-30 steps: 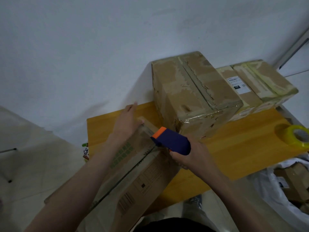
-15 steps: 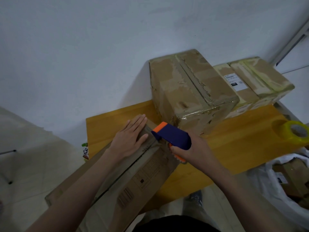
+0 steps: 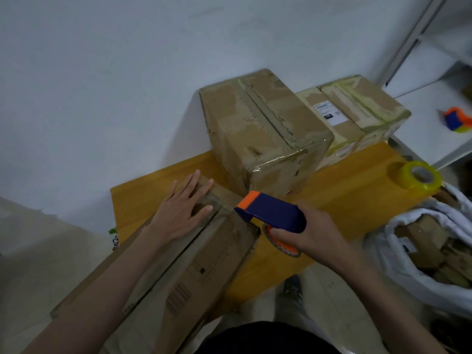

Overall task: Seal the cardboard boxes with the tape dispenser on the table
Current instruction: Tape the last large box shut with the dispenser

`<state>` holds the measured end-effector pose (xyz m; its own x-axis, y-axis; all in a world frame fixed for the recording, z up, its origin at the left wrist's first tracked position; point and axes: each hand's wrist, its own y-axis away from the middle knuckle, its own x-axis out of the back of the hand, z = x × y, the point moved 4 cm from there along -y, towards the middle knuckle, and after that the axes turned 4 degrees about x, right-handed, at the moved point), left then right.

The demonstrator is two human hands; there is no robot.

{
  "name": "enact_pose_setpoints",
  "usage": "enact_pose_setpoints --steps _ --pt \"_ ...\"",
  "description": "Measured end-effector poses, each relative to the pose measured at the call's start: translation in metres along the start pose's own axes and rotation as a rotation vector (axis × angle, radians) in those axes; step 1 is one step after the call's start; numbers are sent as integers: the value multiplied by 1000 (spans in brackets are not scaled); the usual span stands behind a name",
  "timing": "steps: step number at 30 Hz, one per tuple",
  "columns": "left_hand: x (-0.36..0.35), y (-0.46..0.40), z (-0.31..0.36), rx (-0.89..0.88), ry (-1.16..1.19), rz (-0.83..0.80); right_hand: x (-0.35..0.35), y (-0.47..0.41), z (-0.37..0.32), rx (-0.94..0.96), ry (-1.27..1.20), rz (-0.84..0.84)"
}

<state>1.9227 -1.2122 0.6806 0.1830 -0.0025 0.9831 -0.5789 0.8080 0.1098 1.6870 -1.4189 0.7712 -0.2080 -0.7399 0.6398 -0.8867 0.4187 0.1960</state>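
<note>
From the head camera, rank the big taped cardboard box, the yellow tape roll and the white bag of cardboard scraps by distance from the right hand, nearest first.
1. Big taped cardboard box, on the table just beyond the right hand.
2. White bag of cardboard scraps, off the table's right end.
3. Yellow tape roll, at the table's far right corner.

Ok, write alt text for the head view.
A person's left hand presses flat on a long cardboard box while the right hand grips a blue and orange tape dispenser at its far end. Taped boxes and a yellow tape roll sit on the wooden table.
</note>
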Motion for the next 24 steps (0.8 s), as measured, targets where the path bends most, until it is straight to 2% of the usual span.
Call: enact_pose_setpoints --steps 9,19,24 --pt "3 2 18 -106 -129 51 -7 -3 1 -2 58 -17" --pt "-8 17 59 -234 -13 -39 -11 -4 -3 11 94 -26" --pt "-12 19 64 -219 20 -30 -8 -4 -2 8 93 -39"
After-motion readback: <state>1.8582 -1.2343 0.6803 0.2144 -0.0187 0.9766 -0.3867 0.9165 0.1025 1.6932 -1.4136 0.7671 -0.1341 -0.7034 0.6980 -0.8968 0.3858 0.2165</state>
